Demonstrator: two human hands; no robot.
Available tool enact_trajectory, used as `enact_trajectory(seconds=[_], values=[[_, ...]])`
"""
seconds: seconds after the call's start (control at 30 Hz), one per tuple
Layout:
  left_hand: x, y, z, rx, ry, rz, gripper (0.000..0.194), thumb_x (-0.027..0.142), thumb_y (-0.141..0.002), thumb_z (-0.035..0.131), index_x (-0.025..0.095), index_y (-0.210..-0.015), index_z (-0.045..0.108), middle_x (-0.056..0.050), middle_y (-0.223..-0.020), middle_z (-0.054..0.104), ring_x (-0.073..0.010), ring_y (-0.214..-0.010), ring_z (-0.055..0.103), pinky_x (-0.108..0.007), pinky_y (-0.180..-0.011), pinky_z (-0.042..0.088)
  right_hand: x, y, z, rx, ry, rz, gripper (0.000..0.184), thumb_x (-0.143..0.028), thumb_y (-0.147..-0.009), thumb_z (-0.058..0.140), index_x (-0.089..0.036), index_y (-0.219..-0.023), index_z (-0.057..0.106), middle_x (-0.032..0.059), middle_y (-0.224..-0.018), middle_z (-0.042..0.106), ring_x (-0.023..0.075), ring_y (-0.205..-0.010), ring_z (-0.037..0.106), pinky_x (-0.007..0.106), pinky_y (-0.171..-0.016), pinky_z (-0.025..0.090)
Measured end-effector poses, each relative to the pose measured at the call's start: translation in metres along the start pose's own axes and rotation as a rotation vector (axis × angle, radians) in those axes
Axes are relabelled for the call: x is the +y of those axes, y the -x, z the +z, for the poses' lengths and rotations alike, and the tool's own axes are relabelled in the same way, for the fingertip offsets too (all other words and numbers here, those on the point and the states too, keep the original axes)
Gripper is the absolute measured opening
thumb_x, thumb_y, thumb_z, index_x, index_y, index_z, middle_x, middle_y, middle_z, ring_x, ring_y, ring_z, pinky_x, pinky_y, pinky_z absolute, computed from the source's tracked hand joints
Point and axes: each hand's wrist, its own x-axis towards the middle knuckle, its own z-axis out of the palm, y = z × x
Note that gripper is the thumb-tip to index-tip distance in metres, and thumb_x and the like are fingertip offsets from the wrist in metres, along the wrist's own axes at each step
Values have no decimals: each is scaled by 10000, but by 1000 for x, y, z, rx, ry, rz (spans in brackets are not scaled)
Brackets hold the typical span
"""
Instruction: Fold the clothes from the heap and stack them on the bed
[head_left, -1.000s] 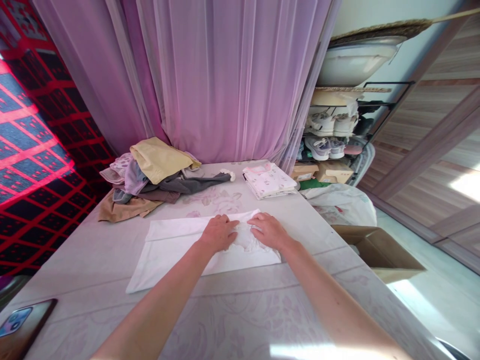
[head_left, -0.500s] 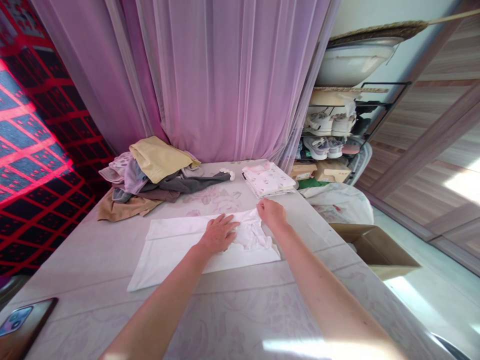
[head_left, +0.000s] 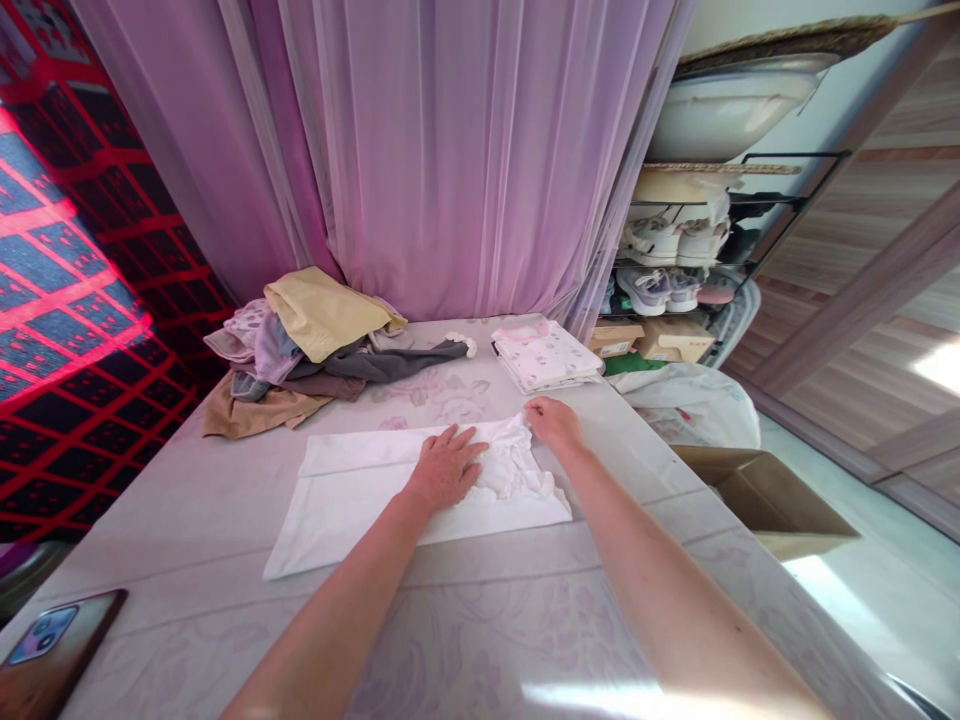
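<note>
From my view, the folded white fabric garment [head_left: 360, 500] lies flat across the middle of the pale floral-covered desk [head_left: 480, 620]. I have my left hand [head_left: 446, 468] palm-down on it, fingers slightly apart, while my right hand [head_left: 553, 422] has its fingers together, clamped on the garment's far right corner beside the ruffled part. Beyond sit a rumpled pile of multicoloured clothes [head_left: 319, 320] and a folded white printed cloth stack [head_left: 546, 358].
</note>
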Motion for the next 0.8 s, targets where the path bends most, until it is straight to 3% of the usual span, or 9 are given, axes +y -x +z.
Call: enact_trajectory(seconds=[0.13, 0.23, 0.53, 0.67, 0.8], values=[[-2, -1, 3, 19, -13, 10, 428, 387, -944, 408, 357, -1365, 479, 0, -1525, 379, -294, -1409, 290, -512, -1085, 301, -11, 0, -5, -46, 51, 38, 325, -470, -860, 511, -237, -860, 738, 97, -962, 719, 260, -917, 652, 318, -748, 457], [-2, 0, 5, 30, -28, 14, 429, 380, -944, 412, 354, -1368, 476, -14, -1525, 379, -296, -1405, 301, -510, -1081, 306, -16, -1, -6, -99, 92, 65, 254, -432, -797, 593, -225, -807, 740, 102, -930, 723, 267, -907, 661, 321, -740, 461], [-1, 0, 9, 79, -10, 12, 582, 350, -926, 436, 260, -1482, 290, -61, -1497, 421, -289, -1405, 304, -485, -1091, 304, -11, 2, -4, -93, 151, 69, 299, -408, -848, 517, -259, -1038, 694, 70, -1088, 701, 231, -1010, 641, 291, -768, 455], [-2, 0, 9, 81, -13, 24, 489, 361, -928, 430, 279, -1410, 420, -40, -1500, 419, -288, -1400, 312, -497, -1091, 307, -15, 4, -3, -107, 179, 40, 282, -403, -865, 505, -241, -977, 706, 82, -1078, 702, 236, -1010, 642, 296, -766, 455], [-1, 0, 8, 72, -21, 11, 447, 356, -932, 431, 331, -1378, 460, -12, -1510, 404, -282, -1401, 313, -532, -1120, 260, -14, 4, -6, -110, 205, 53, 278, -375, -859, 537, -228, -1046, 682, 101, -1063, 704, 244, -1007, 643, 309, -775, 455]])
